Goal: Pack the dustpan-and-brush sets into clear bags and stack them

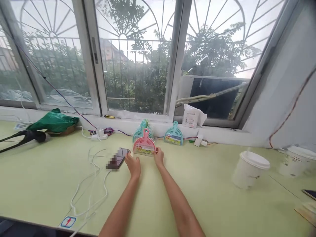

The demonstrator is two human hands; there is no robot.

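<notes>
A pink mini dustpan and brush set (pixel 144 142) in clear packaging stands upright at the middle of the table, its handle up. My right hand (pixel 159 157) pinches its lower right edge. My left hand (pixel 133 164) is just below its lower left corner, thumb and fingers apart, with nothing visible in it. Close by on that hand's left lies a phone (pixel 120 157), partly blurred out. Behind the pink set stands a row of green dustpan sets (pixel 143 129), partly hidden by it. Another green dustpan set (pixel 173 134) leans by itself against the sill to the right.
White cables (pixel 91 184) loop over the green table (pixel 197 197) on the left. A power strip (pixel 99 135), green bag (pixel 53 120) and black strap (pixel 27 136) sit farther back. Lidded paper cups (pixel 250 169) stand at right. A tissue pack (pixel 194 117) and screwdriver (pixel 110 117) rest on the sill.
</notes>
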